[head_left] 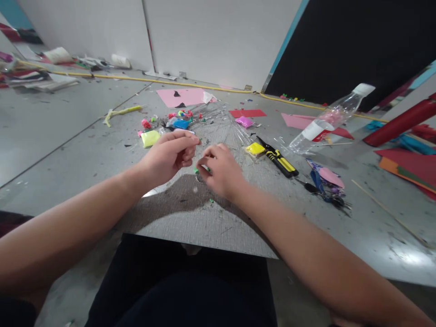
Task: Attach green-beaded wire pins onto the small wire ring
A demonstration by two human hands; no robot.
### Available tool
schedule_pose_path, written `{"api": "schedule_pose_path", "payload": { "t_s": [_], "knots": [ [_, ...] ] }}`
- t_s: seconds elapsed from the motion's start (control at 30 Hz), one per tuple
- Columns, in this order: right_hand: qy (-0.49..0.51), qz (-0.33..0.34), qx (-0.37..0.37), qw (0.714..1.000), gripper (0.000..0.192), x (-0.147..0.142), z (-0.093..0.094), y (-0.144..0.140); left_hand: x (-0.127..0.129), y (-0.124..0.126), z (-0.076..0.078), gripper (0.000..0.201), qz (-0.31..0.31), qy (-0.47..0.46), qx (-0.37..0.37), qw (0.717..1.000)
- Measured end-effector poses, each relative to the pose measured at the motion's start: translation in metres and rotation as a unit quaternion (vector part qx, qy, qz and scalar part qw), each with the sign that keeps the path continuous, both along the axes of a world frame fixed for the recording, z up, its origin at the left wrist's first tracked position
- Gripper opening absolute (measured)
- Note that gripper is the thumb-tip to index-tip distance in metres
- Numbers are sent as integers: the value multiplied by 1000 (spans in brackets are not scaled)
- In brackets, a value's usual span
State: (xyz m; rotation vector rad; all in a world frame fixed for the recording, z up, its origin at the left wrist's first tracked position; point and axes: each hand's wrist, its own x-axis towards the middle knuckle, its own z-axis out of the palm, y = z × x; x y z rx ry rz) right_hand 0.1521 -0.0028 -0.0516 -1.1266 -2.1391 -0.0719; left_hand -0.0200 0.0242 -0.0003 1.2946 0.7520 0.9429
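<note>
My left hand point(172, 153) is above the grey table, thumb and index finger pressed together and the other fingers curled. Anything in that pinch is too small to make out. Close by on the right, my right hand point(221, 171) is curled inward, its fingertips facing the left hand. Small green bits point(196, 170) that look like clay show at its fingers; whether they are held or lie behind is unclear. A green crumb point(211, 200) lies below on the table. Beyond the left hand are a pale yellow packet point(150, 139) and a blue packet point(181, 123).
Yellow-black pliers point(279, 160), a yellow packet point(255, 149) and keys point(335, 200) lie to the right. A clear plastic bottle point(345, 106) leans there, near a thin stick point(388, 211). Pink paper point(187, 96) and a magenta packet point(244, 121) are farther back.
</note>
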Motion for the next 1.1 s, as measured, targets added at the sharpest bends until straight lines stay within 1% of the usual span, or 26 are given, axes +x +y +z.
{"api": "schedule_pose_path", "payload": {
  "t_s": [0.1,0.17,0.27,0.4,0.5,0.57,0.63,0.73,0.83,0.9,0.97,1.1],
  "knots": [
    [-100,-23,-5,995,17,-10,-2,6,1,-1,1,21,20,-26,-1,999],
    [-146,-29,-13,989,18,-14,-3,7,1,-2,1,21,23,-37,-1,999],
    [-184,-31,-36,982,20,-15,-2,5,1,-2,0,20,25,-43,0,999],
    [-227,-23,-64,972,24,-15,4,-3,1,-2,-4,25,3,-58,27,998],
    [-261,-16,-56,963,26,-15,7,-11,0,-2,-6,25,-3,-52,32,998],
    [-268,-17,-38,963,28,-15,5,-13,0,-1,-7,24,-7,-44,28,999],
    [-248,-20,-17,968,28,-13,1,-12,-1,0,-8,25,-11,-38,26,999],
    [-184,-15,17,983,30,-8,-4,-5,-2,1,-8,27,-12,-31,32,999],
    [-59,-6,63,996,23,-1,-4,-2,-1,-1,-7,28,-7,-2,44,999],
    [49,-7,104,993,16,1,-1,-5,-1,-3,-6,23,8,34,47,998],
    [116,3,124,985,11,2,2,-10,0,-5,-5,16,19,76,55,995],
    [141,29,117,983,17,2,5,-16,-1,-7,-3,13,7,164,107,981]
  ]
}}
